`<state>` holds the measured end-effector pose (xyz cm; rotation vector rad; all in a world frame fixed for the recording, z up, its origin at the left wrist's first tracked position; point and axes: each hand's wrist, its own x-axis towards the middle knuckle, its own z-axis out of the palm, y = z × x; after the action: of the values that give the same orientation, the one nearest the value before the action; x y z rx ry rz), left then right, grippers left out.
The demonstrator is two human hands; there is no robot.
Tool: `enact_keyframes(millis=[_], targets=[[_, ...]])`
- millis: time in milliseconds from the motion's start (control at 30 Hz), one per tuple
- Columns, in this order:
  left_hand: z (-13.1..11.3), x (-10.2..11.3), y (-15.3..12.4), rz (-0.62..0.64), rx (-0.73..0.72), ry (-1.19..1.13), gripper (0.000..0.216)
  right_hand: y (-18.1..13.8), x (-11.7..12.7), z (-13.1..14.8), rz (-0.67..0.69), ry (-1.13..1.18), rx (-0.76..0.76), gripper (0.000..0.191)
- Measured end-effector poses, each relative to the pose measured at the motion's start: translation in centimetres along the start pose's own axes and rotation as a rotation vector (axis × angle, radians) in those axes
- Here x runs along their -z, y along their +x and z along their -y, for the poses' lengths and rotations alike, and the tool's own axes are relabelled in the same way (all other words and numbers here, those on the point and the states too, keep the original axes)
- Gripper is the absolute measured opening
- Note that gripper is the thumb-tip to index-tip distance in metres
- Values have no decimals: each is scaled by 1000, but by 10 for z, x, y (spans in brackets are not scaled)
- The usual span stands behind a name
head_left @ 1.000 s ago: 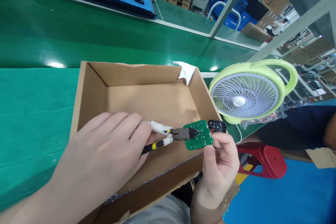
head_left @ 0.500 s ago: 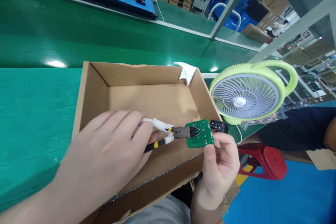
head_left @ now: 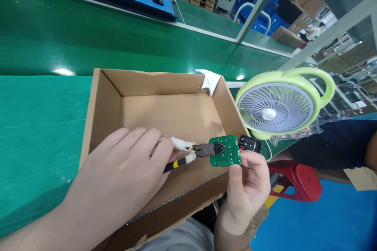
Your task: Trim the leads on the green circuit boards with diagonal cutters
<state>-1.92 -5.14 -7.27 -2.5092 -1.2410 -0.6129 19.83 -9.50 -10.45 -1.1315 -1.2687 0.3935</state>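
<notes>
My left hand point(head_left: 129, 164) is wrapped round the handles of a pair of side cutters point(head_left: 206, 150), one handle bound in white tape, the other black with a yellow band. The closed jaws lie over the face of a green circuit board point(head_left: 224, 158) dotted with solder points. My right hand point(head_left: 247, 180) pinches the board's right edge between thumb and fingers. Behind it, a black plastic part point(head_left: 250, 143) hangs by short red wires. Both hands are above an open cardboard box point(head_left: 165, 115). Whether the jaws touch a lead is too small to tell.
A white scrap point(head_left: 210, 81) hangs over the box's far right corner. Right of the box lies a green fan point(head_left: 273, 106). A blue tray point(head_left: 165, 0) of boards and black parts stands at the back left. Another person's dark sleeve point(head_left: 332, 145) and a red stool point(head_left: 303, 182) are at right.
The cutters' jaws have gone from parted to closed over the board. The board and the black part have shifted slightly right.
</notes>
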Motion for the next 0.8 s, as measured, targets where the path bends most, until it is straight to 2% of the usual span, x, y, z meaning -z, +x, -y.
enact_keyframes(millis=[400,800], targets=[[1,3,5,-29,-20,8,32,3,-3,3,6,43,-39,14],[-2,2,3,-41,-2,9,32,2,-3,2,-15,6,14,23]])
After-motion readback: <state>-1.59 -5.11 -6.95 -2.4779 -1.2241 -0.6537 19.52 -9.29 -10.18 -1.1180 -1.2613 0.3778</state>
